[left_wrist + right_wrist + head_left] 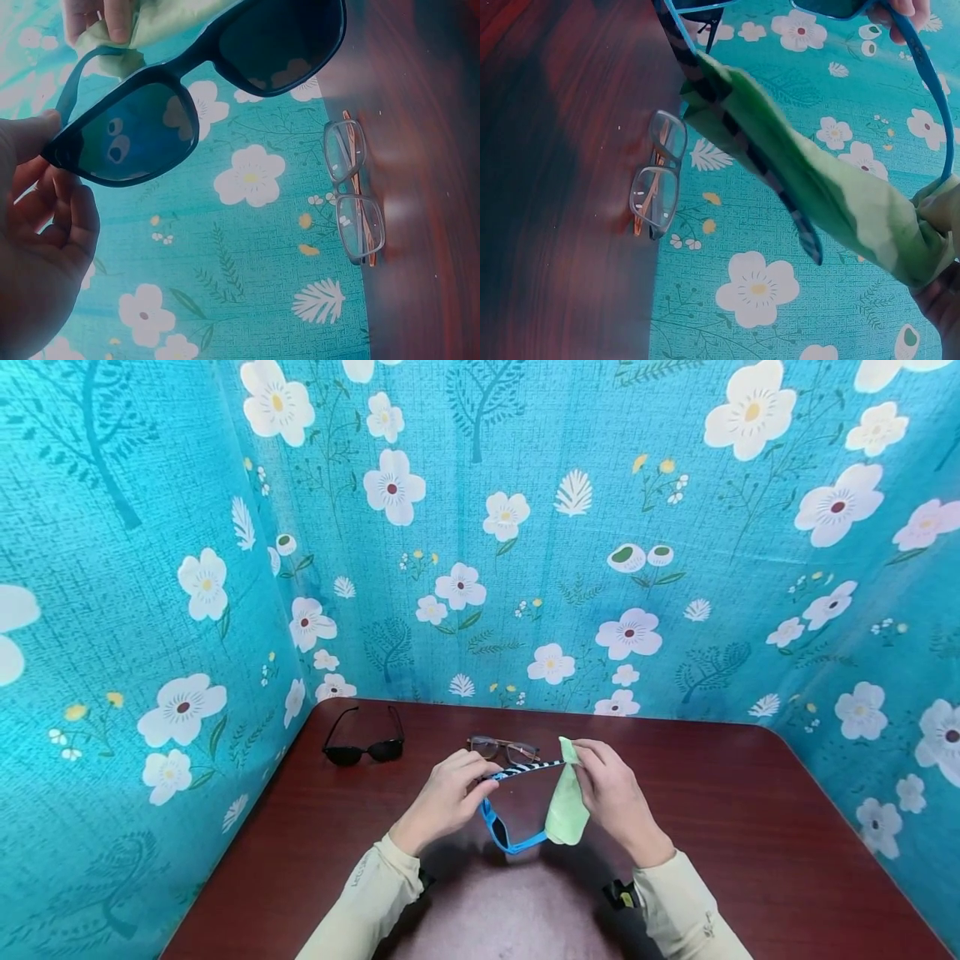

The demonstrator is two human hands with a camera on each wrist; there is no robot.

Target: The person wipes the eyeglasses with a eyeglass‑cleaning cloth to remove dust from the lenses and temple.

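Blue-framed sunglasses (517,845) with dark lenses and a striped arm are held above the table between both hands. My left hand (450,793) pinches them at one front corner near the hinge, thumb and fingers visible in the left wrist view. A light green cloth (567,814) hangs from my right hand (618,797), which pinches it around the end of one arm of the sunglasses. In the right wrist view the cloth (817,180) stretches behind the other, striped arm (739,139), whose tip is uncovered.
Clear-lensed eyeglasses (522,753) lie folded on the dark red-brown table (750,827), just beyond the hands. Black sunglasses (365,752) with unfolded arms rest at the far left. A blue flowered cloth (480,485) surrounds the back and sides.
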